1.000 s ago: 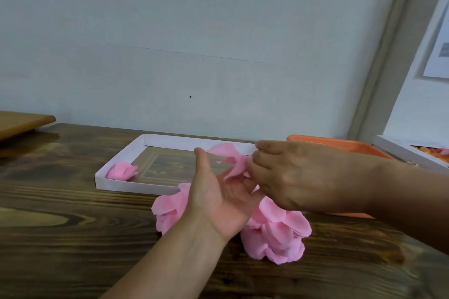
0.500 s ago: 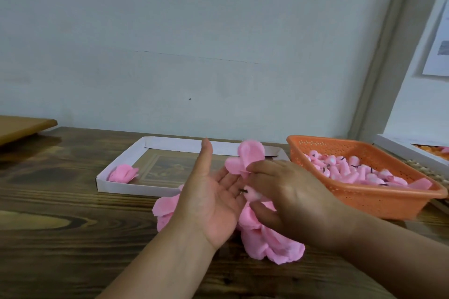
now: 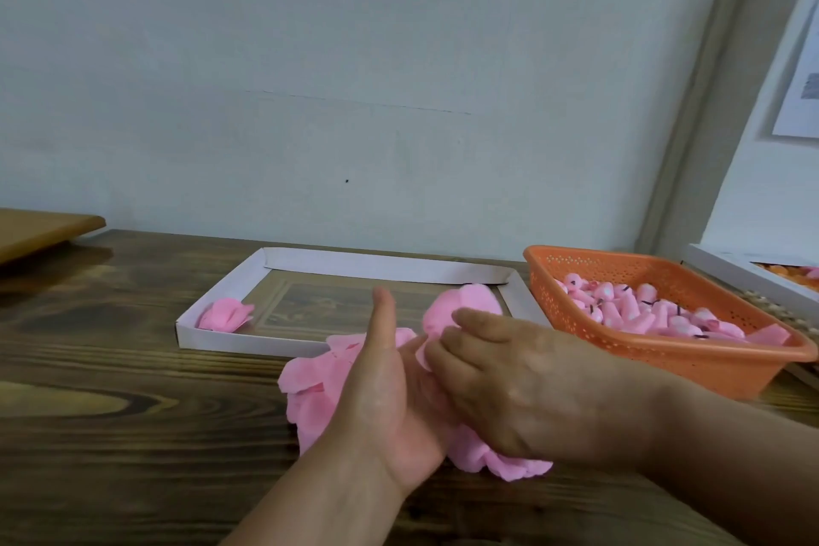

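My left hand (image 3: 385, 395) lies palm up over the table, thumb raised straight; its fingers are mostly hidden. My right hand (image 3: 509, 381) reaches across it from the right, fingers curled, pinching a pink petal (image 3: 465, 304) that stands up above my left fingers. Whether a bud is inside the petal is hidden. Under both hands a pile of loose pink petals (image 3: 310, 395) rests on the dark wooden table (image 3: 133, 434).
A shallow white box (image 3: 381, 264) behind the hands holds one finished pink flower (image 3: 224, 315) in its left corner. An orange basket (image 3: 620, 350) of pink buds (image 3: 620, 308) stands at the right, another white box (image 3: 744, 275) beyond it. A wooden board (image 3: 40, 231) sits far left.
My right hand has come down and further over my left palm, pressing the petal lower and nearer the left fingers. My left hand has stayed almost in place.
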Tool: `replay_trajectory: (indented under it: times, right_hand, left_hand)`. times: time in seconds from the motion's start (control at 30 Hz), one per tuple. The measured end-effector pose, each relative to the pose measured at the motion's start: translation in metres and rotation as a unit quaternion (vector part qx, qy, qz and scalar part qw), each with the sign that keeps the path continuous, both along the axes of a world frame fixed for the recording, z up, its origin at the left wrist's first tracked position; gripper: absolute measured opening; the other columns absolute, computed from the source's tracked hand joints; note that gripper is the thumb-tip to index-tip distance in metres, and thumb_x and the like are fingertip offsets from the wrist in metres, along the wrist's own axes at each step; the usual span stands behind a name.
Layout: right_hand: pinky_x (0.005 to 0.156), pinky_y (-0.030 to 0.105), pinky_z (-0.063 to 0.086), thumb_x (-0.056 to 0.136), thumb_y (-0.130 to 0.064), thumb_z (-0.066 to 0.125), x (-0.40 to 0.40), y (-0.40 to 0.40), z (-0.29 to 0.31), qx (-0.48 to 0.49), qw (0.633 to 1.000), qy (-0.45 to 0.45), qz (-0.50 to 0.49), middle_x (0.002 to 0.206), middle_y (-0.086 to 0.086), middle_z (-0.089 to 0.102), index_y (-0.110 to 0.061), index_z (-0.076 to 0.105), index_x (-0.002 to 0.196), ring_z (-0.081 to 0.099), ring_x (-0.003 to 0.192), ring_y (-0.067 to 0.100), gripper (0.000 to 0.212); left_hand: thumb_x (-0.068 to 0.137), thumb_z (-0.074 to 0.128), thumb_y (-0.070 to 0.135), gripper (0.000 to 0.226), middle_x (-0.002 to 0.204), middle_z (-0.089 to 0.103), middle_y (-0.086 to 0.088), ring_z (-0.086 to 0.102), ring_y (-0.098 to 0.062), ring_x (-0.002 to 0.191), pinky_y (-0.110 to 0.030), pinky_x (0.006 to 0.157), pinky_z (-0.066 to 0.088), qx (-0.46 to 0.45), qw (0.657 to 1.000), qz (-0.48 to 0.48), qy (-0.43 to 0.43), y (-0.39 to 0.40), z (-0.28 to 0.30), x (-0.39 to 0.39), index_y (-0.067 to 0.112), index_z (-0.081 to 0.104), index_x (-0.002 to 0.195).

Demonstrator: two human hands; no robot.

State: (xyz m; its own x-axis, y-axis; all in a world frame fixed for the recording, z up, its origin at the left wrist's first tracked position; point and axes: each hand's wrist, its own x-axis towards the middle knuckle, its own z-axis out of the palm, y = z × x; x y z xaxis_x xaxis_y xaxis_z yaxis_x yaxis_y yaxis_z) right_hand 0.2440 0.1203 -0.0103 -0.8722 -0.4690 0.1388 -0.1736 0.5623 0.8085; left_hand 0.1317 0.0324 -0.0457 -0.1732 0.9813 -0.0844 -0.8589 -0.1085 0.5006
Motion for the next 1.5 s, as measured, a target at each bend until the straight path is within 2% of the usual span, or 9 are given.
replay_trajectory:
  times: [0.37, 0.53, 0.63, 0.77, 0.87, 1.03, 1.13, 1.33, 1.5]
  right_hand:
    - [0.088, 0.040, 0.049, 0.093, -0.009, 0.044, 0.012, -0.009, -0.012, -0.044, 0.996, 0.081, 0.011, 0.117, 0.021, 0.064, 0.004, 0.068, 0.105, 0.062, 0.106, 0.034, 0.030]
    - [0.071, 0.038, 0.054, 0.084, -0.015, 0.060, 0.021, -0.013, -0.004, -0.183, 0.978, 0.101, 0.005, 0.103, 0.017, 0.068, -0.004, 0.062, 0.103, 0.067, 0.089, 0.029, 0.022]
    - [0.068, 0.033, 0.051, 0.078, -0.016, 0.069, 0.020, -0.004, 0.015, -0.426, 0.892, 0.144, -0.053, 0.095, 0.006, 0.066, -0.014, 0.067, 0.095, 0.064, 0.083, 0.016, 0.018]
    - [0.064, 0.014, 0.047, 0.082, -0.011, 0.068, 0.022, 0.013, 0.026, -0.731, 0.655, 0.147, -0.125, 0.081, -0.009, 0.065, -0.029, 0.069, 0.087, 0.062, 0.064, 0.003, 0.019]
    - [0.061, 0.008, 0.048, 0.080, -0.005, 0.068, 0.026, 0.016, 0.023, -0.782, 0.590, 0.115, -0.164, 0.074, -0.014, 0.069, -0.033, 0.068, 0.093, 0.065, 0.062, 0.004, 0.030]
    - [0.074, 0.029, 0.056, 0.071, 0.003, 0.073, 0.023, 0.018, 0.018, -0.816, 0.539, 0.138, -0.157, 0.087, 0.004, 0.073, -0.020, 0.070, 0.092, 0.069, 0.074, 0.014, 0.032]
    - [0.066, 0.029, 0.055, 0.070, 0.004, 0.072, 0.023, 0.020, 0.019, -0.850, 0.497, 0.129, -0.115, 0.078, 0.010, 0.071, -0.010, 0.073, 0.087, 0.065, 0.065, 0.019, 0.022]
    - [0.081, 0.035, 0.055, 0.067, -0.016, 0.067, 0.017, 0.025, 0.013, -0.963, 0.267, 0.035, -0.030, 0.094, 0.011, 0.070, -0.004, 0.071, 0.090, 0.065, 0.094, 0.023, 0.026]
    - [0.076, 0.034, 0.054, 0.079, -0.008, 0.064, 0.010, 0.021, 0.004, -0.978, 0.203, -0.038, 0.009, 0.092, 0.014, 0.067, -0.001, 0.063, 0.094, 0.063, 0.084, 0.024, 0.016]
  left_hand:
    - [0.073, 0.050, 0.075, 0.084, 0.106, 0.072, -0.013, 0.071, -0.018, 0.096, -0.033, 0.072, 0.051, 0.003, 0.994, 0.107, 0.025, 0.002, 0.003, -0.010, -0.001, 0.074, 0.099]
    - [0.095, 0.049, 0.036, 0.043, 0.107, 0.072, -0.013, 0.069, -0.020, 0.098, -0.032, 0.065, 0.056, -0.028, 0.986, 0.154, 0.052, 0.005, 0.003, -0.015, 0.003, 0.077, 0.089]
    - [0.099, 0.045, 0.032, 0.041, 0.097, 0.075, -0.008, 0.069, -0.020, 0.092, -0.032, 0.071, 0.054, -0.069, 0.968, 0.153, 0.185, 0.005, 0.003, -0.010, 0.013, 0.078, 0.084]
    - [0.099, 0.040, 0.044, 0.035, 0.070, 0.064, 0.013, 0.058, -0.002, 0.069, -0.019, 0.053, 0.037, -0.204, 0.802, 0.232, 0.511, -0.002, 0.015, -0.008, 0.024, 0.066, 0.088]
    - [0.102, 0.035, 0.037, 0.038, 0.095, 0.069, 0.004, 0.061, -0.010, 0.094, -0.014, 0.060, 0.038, -0.157, 0.750, 0.247, 0.593, 0.000, 0.016, -0.020, 0.017, 0.067, 0.112]
    - [0.100, 0.042, 0.029, 0.029, 0.107, 0.064, 0.016, 0.057, 0.005, 0.092, 0.001, 0.064, 0.039, -0.092, 0.752, 0.300, 0.580, 0.000, 0.019, -0.029, 0.027, 0.063, 0.120]
    - [0.097, 0.049, 0.032, 0.024, 0.089, 0.071, 0.008, 0.065, -0.009, 0.086, -0.025, 0.075, 0.052, -0.122, 0.814, 0.271, 0.499, -0.002, 0.021, -0.030, 0.029, 0.072, 0.093]
    - [0.095, 0.054, 0.028, 0.030, 0.081, 0.074, -0.013, 0.069, -0.027, 0.078, -0.041, 0.081, 0.054, -0.101, 0.909, 0.181, 0.363, -0.006, 0.020, -0.019, 0.010, 0.072, 0.079]
    - [0.097, 0.044, 0.027, 0.038, 0.049, 0.060, -0.007, 0.052, -0.011, 0.032, -0.016, 0.030, 0.038, -0.041, 0.950, 0.076, 0.299, -0.014, 0.023, -0.011, 0.007, 0.058, 0.069]
